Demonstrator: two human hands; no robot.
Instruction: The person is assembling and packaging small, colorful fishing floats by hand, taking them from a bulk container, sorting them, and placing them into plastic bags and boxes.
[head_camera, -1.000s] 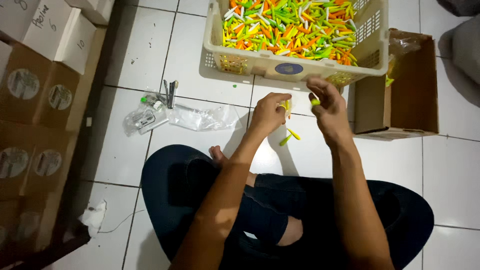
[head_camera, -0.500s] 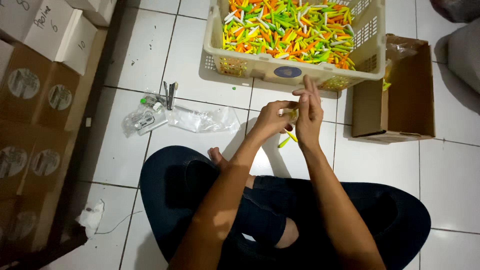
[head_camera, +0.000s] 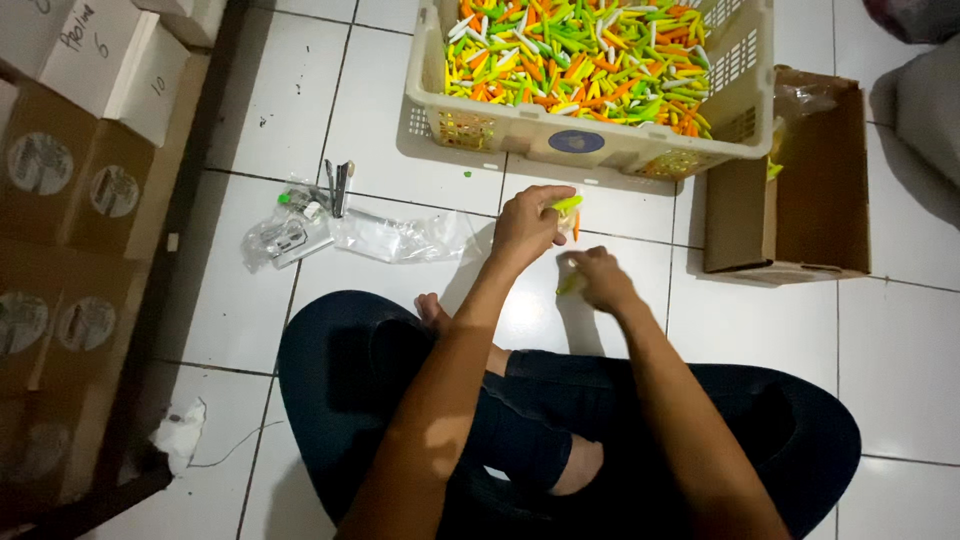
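I sit cross-legged on a white tiled floor. My left hand is raised just in front of a cream plastic crate and grips a few small green and yellow pieces. My right hand is lower, down at the floor, fingers closed around a green piece. A tiny orange piece lies on the tile between the hands. The crate is heaped with several green, yellow, orange and white sticks.
An open brown cardboard box lies right of the crate. Clear plastic bags with small tools lie to the left. Stacked cardboard and white boxes line the left edge. Crumpled paper lies near my left knee.
My right hand has dropped from beside the left hand down to the floor and closed on a green piece. My left hand stays raised with its pieces.
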